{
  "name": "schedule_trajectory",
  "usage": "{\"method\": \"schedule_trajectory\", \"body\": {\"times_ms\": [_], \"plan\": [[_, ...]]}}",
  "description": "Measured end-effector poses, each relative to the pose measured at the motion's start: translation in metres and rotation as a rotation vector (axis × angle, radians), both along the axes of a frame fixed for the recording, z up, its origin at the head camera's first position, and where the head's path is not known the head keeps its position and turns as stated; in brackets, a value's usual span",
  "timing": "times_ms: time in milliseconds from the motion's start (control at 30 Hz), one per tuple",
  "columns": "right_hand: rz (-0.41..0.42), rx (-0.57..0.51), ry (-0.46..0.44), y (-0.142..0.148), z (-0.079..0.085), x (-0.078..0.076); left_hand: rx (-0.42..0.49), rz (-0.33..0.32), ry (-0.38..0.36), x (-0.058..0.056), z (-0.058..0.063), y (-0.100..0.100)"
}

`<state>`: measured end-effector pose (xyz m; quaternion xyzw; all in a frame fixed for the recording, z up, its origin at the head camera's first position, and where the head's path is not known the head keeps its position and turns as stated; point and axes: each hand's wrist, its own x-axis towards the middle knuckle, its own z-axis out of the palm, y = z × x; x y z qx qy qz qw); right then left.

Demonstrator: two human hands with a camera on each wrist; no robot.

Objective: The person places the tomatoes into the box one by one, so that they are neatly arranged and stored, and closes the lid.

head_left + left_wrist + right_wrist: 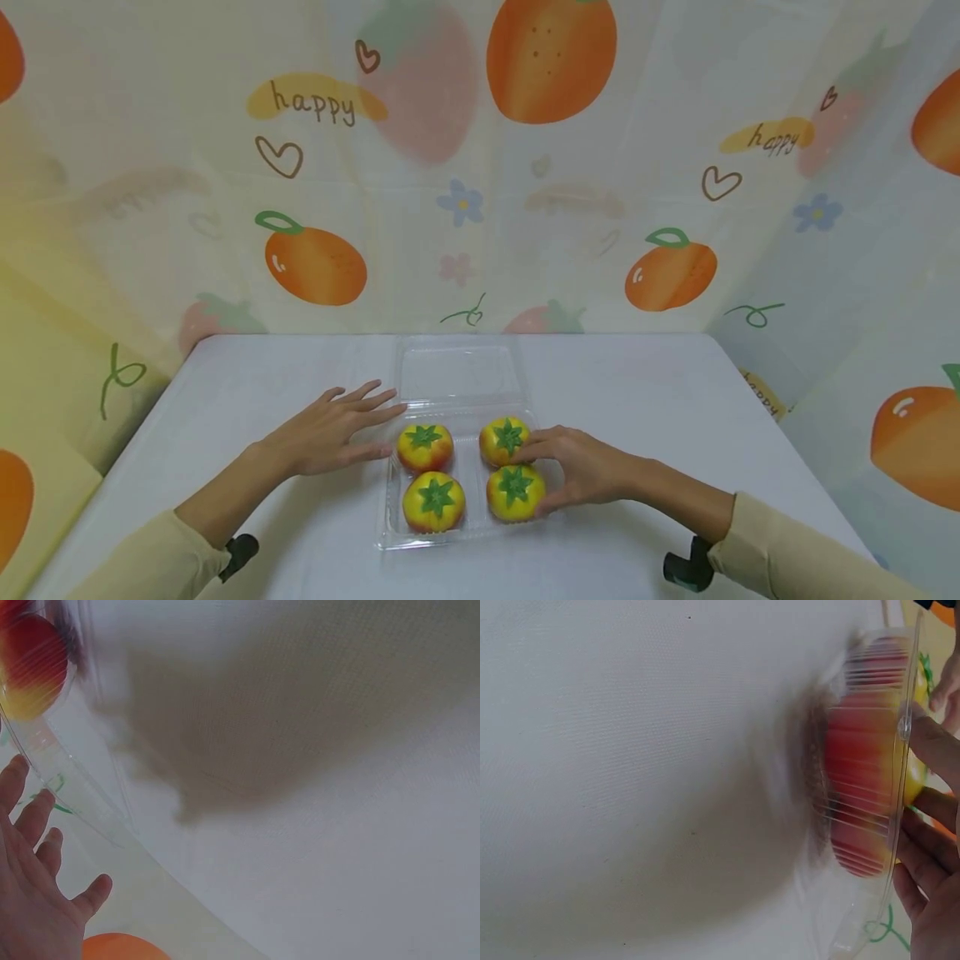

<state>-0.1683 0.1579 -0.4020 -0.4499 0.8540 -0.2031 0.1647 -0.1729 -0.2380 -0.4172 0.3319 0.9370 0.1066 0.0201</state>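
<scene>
A clear plastic clamshell box [420, 540] lies on the table with its lid [459, 375] folded back. Inside sit yellow-and-red toy fruits with green star-shaped leaf tops: back left [424, 447], front left [433, 502], back right [504, 440] and front right [516, 493]. My right hand [588, 467] reaches over the box's right rim, thumb and fingers curled about the front-right fruit. Its fingertips overlap the back-right one. At the left rim, my left hand [330, 433] is spread with straight fingers, palm down, close to the back-left fruit.
A white cloth covers the table [622, 383]. Behind and along both sides hangs a fabric curtain [540, 250] printed with fruit, hearts and flowers. Dark straps [688, 567] sit at both wrists, beside beige sleeves [787, 542].
</scene>
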Motion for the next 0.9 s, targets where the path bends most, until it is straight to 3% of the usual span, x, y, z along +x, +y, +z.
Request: {"method": "schedule_trajectory", "body": {"times_ms": [333, 533, 733, 900], "plan": [[0.012, -0.024, -0.012, 0.000, -0.001, -0.002, 0.000, 0.012, -0.019, 0.000, 0.000, 0.000], [0.024, -0.043, -0.035, -0.001, 0.009, -0.007, -0.027, 0.002, -0.023, 0.000, 0.004, 0.002], [-0.031, -0.079, 0.002, -0.002, 0.028, -0.021, -0.054, -0.009, -0.002, -0.001, 0.010, 0.004], [-0.124, -0.101, 0.037, -0.001, 0.031, -0.043, -0.052, -0.012, -0.006, -0.004, 0.013, 0.005]]}}
